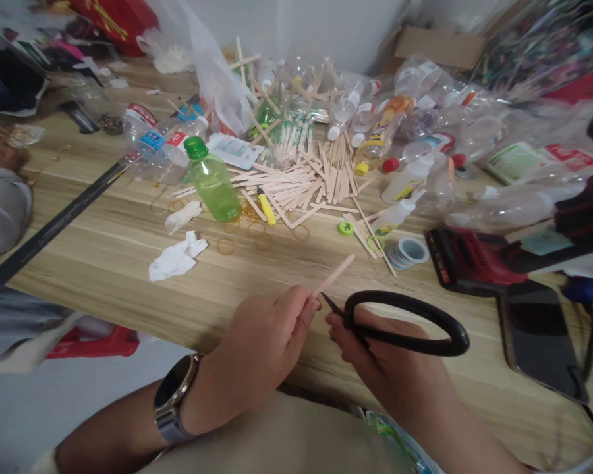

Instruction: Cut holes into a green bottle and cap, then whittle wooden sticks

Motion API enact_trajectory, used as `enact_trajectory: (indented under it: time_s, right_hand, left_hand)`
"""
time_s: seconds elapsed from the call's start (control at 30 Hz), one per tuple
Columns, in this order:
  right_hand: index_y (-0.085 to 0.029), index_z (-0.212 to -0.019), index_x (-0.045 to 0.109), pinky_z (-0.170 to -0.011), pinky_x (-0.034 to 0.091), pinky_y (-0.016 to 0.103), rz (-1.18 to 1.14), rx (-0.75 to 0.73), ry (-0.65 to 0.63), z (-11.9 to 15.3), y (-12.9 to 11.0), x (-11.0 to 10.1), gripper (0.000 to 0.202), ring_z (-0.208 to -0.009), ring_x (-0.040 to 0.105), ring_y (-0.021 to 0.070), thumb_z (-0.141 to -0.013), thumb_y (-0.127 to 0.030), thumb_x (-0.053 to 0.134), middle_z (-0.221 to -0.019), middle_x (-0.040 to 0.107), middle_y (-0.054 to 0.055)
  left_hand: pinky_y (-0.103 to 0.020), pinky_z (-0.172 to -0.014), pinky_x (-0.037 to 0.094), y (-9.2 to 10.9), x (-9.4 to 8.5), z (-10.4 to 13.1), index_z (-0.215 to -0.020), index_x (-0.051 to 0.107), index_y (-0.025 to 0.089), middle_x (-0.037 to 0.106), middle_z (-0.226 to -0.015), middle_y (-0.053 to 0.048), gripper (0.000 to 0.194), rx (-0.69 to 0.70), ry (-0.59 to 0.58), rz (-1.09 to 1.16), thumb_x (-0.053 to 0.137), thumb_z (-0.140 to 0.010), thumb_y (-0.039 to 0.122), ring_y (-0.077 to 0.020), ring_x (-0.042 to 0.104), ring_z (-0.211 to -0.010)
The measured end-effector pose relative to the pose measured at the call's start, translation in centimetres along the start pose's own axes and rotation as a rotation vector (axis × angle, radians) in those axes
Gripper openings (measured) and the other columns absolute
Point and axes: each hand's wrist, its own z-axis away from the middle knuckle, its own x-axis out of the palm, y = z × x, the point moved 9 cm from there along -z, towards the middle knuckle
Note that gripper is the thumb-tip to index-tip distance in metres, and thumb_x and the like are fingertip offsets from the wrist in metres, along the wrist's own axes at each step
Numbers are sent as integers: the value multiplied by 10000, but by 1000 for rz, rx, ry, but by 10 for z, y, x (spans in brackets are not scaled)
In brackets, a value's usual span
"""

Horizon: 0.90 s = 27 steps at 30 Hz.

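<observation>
My left hand (271, 329), with a watch (176, 388) on its wrist, is closed on a flat wooden craft stick (337, 271) that points up and away to the right. In my right hand (385, 349) is a pair of scissors (410, 321) with large black handles. One scissor tip comes close to the stick beside my left fingertips; whether it touches the wood I cannot tell. Beyond my hands lie a pile of loose craft sticks (296, 187), a yellow-handled tool (265, 207) and several rubber bands (263, 241).
A green bottle (212, 181) stands left of the pile, near crumpled tissue (178, 257). Plastic bottles (380, 135) crowd the back right. A red-black power tool (474, 260) and a phone (543, 336) lie at right. Another person's hand (0, 146) shows at far left.
</observation>
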Motion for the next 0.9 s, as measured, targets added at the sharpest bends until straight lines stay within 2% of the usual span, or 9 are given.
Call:
enact_trajectory:
  time_s: [0.2, 0.47, 0.9]
  right_hand:
    - [-187, -615, 491, -424, 296, 242, 232, -105, 88, 0, -13, -10, 424, -404, 470, 93, -1015, -295, 398, -485, 462, -34]
    - [-184, -621, 480, -435, 310, 219, 199, -94, 99, -2, -14, -9, 429, -408, 471, 76, -1023, -306, 392, -499, 464, -43]
    - [-186, -629, 506, -425, 309, 224, 197, -77, 83, -1, -15, -11, 404, -403, 485, 86, -1009, -278, 404, -491, 479, -36]
  left_hand:
    - [-280, -549, 426, 2, 5, 0, -870, 583, 151, 670, -677, -46, 419, 15, -49, -89, 216, -1007, 301, -180, 640, -604]
    - [-291, -537, 428, 2, 9, 2, -862, 573, 146, 659, -661, -49, 418, 22, -85, -93, 210, -1006, 295, -189, 637, -591]
    - [-266, -541, 425, 5, 6, 2, -860, 561, 152, 654, -652, -42, 408, 46, -57, -103, 206, -1007, 288, -165, 628, -589]
